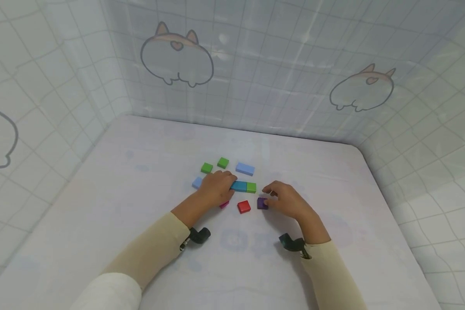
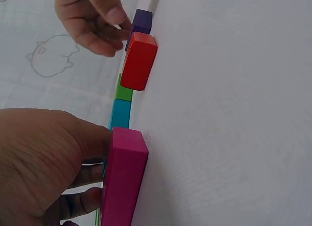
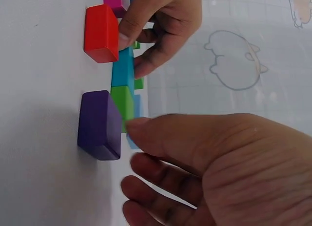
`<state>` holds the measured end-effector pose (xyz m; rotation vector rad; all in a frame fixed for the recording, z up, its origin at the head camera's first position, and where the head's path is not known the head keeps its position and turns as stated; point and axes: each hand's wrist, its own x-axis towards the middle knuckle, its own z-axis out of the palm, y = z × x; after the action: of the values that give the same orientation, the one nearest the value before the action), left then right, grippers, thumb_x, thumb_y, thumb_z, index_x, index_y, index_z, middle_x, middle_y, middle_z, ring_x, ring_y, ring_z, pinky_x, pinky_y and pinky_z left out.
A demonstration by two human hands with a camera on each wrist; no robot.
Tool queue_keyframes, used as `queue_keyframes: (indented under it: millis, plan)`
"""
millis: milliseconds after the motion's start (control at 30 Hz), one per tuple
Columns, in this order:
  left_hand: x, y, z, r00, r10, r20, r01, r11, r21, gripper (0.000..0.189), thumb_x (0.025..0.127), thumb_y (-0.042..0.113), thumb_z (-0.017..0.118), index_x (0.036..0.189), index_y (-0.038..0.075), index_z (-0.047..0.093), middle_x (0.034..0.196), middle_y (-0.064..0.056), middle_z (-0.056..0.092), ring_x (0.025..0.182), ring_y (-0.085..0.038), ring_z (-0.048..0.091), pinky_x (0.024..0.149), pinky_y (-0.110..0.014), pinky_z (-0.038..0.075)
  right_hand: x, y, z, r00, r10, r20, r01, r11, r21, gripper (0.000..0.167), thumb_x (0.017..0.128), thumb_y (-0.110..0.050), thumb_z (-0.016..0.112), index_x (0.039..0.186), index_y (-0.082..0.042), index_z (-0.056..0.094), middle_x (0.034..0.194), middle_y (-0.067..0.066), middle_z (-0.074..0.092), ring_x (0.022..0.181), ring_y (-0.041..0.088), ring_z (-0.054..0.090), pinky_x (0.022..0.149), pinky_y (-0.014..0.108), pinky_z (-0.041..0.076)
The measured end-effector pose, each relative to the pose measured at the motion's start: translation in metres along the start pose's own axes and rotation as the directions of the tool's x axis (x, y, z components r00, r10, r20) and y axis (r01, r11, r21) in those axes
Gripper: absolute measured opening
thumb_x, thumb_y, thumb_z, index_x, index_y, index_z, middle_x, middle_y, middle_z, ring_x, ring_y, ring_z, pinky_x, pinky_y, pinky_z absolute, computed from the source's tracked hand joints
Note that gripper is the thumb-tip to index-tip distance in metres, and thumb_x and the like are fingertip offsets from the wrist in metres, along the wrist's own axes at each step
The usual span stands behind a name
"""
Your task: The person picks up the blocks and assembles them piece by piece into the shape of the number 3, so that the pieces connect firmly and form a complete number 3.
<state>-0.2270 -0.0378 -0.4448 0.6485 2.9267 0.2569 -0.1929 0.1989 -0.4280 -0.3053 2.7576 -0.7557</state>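
My left hand (image 1: 217,188) pinches a teal block (image 1: 239,186) near its left end, thumb on the near side and fingers on the far side. A small green block (image 1: 251,187) lies against the teal block's right end. Beside my right hand (image 1: 288,199) sits a purple block (image 3: 99,125), the thumb tip close over it and the other fingers loosely bent with nothing between them. Between the hands lies a red block (image 1: 244,207). A magenta block (image 2: 125,174) lies just under the left hand, mostly hidden by it in the head view.
Beyond the left hand lie two green blocks, one at the left (image 1: 207,168) and one further back (image 1: 223,162). A light blue block (image 1: 245,168) lies right of them; another light blue block (image 1: 197,182) is partly hidden by the left hand. The white table (image 1: 232,267) meets patterned curtains (image 1: 255,77).
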Motion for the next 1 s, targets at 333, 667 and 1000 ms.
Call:
queue_keyframes:
  millis: [333,667,1000]
  plan:
    - [-0.0001,0.0017,0.0036,1.0,-0.01,0.0,0.01,1.0,-0.001,0.047,0.095,0.03,0.068,0.138,0.014,0.058,0.132,-0.003,0.062,0.117,-0.024,0.058,0.098,-0.043,0.051,-0.0078,-0.0011,-0.0002,0.998,-0.017,0.065,0.021,0.998,-0.051,0.029,0.088,-0.012,0.073,0.116,-0.01,0.069,0.111,0.003,0.066,0.106,0.023,0.058,0.094,0.043,0.053]
    - [0.0009,0.0015,0.0047,1.0,-0.023,-0.002,0.023,1.0,0.005,0.048,0.094,0.032,0.068,0.138,0.014,0.059,0.131,-0.002,0.063,0.114,-0.023,0.058,0.098,-0.042,0.05,-0.0048,0.0037,0.0026,0.999,-0.005,0.054,0.008,0.997,-0.073,0.024,0.088,-0.012,0.074,0.112,-0.011,0.071,0.109,0.001,0.067,0.102,0.02,0.059,0.096,0.043,0.052]
    - [0.0024,0.0005,0.0016,1.0,-0.025,0.014,0.025,1.0,-0.014,0.048,0.094,0.031,0.068,0.138,0.014,0.058,0.132,-0.003,0.063,0.112,-0.023,0.057,0.097,-0.042,0.05,-0.0008,0.0061,-0.0008,1.0,0.007,0.019,-0.006,0.998,-0.067,0.025,0.089,-0.014,0.075,0.113,-0.01,0.071,0.108,0.003,0.067,0.101,0.021,0.058,0.095,0.042,0.052]
